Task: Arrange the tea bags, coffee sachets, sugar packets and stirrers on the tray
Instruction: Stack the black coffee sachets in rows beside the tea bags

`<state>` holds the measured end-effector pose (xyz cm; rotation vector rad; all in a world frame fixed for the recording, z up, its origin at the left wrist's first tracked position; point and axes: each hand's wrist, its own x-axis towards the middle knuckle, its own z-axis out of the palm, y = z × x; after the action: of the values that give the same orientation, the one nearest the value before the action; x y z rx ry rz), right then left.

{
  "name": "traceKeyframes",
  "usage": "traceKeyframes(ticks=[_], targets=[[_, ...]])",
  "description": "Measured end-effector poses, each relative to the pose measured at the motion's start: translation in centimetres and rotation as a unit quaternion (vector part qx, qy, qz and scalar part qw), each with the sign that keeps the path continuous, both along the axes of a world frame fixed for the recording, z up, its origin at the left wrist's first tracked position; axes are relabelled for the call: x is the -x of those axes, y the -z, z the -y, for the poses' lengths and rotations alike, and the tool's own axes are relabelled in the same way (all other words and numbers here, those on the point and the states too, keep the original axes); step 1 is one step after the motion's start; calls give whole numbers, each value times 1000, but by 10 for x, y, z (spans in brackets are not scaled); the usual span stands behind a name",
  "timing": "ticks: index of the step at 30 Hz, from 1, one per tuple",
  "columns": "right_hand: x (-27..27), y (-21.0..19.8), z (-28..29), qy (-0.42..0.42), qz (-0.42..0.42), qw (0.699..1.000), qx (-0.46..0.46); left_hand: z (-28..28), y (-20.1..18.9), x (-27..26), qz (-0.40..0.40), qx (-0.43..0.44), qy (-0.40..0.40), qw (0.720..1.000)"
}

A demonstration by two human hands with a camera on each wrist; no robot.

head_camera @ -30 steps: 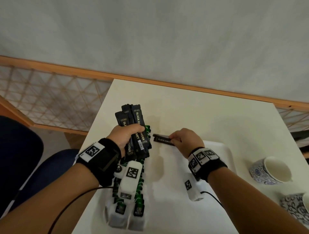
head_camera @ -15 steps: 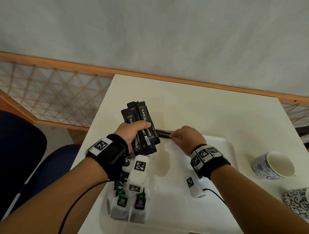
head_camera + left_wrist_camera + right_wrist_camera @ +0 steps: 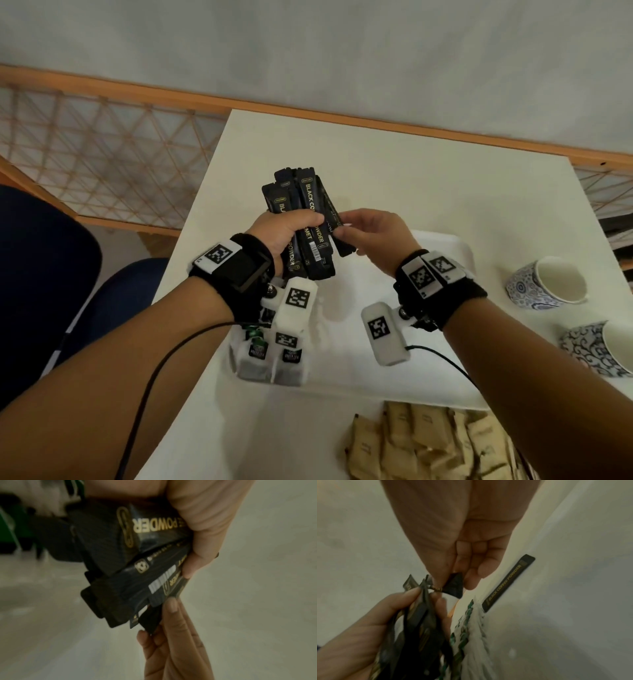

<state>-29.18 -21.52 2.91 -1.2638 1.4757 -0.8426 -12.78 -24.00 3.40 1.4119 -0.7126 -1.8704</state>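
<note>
My left hand (image 3: 294, 222) grips a bundle of black coffee sachets (image 3: 310, 240) upright above the far left corner of the white tray (image 3: 455, 250). My right hand (image 3: 342, 228) pinches a single sachet (image 3: 331, 216) at the bundle's right edge; its thumb and fingers (image 3: 171, 630) hold that sachet's end (image 3: 455, 584). In the right wrist view another coffee sachet (image 3: 508, 582) lies flat on the tray beside a row of white tea bags (image 3: 476, 623). The tea bags (image 3: 270, 359) line the tray's left side, partly hidden by my left wrist.
A heap of brown sugar packets (image 3: 428, 442) lies on the table in front of the tray. Two blue-patterned cups (image 3: 548, 284) (image 3: 603, 346) stand at the right. A wooden rail (image 3: 342, 120) runs behind the table, and a dark blue chair (image 3: 113, 301) stands to the left.
My right hand let go of the sachet it laid at the tray's far edge, rose to the bundle and now pinches another one. The left hand still grips the bundle.
</note>
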Motion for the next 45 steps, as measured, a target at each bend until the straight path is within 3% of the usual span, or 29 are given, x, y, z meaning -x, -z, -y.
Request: traceKeyframes(ticks=[6,8,12,15,20,29,34,37,40,42,45], targets=[[25,16,-2,49,-66,995,-63,3,3,-16,19,6,-22,1000],[29,20,-4,52,-124,989,-54,4,4,-18,18,14,-27,999],[35,27,-7,-1,-362,932,10,5,5,-17,16,19,-28,999],[34,33,-11,-82,-446,891,23,7,6,-17,20,24,-33,999],[40,37,-12,-59,-383,922,20,8,4,-17,17,29,-32,999],[28,34,-7,-119,-428,896,-14,13,3,-16,15,29,-39,999],[28,31,-3,-116,-424,897,-45,14,6,-18,13,24,-41,999],[30,27,-1,-59,-366,928,-41,14,8,-19,12,18,-33,999],[30,26,1,94,-182,978,-44,12,10,-18,11,4,4,1000],[27,20,0,160,-30,984,-68,9,9,-15,13,0,34,999],[19,12,-3,186,127,970,-91,6,7,-9,23,3,72,997]])
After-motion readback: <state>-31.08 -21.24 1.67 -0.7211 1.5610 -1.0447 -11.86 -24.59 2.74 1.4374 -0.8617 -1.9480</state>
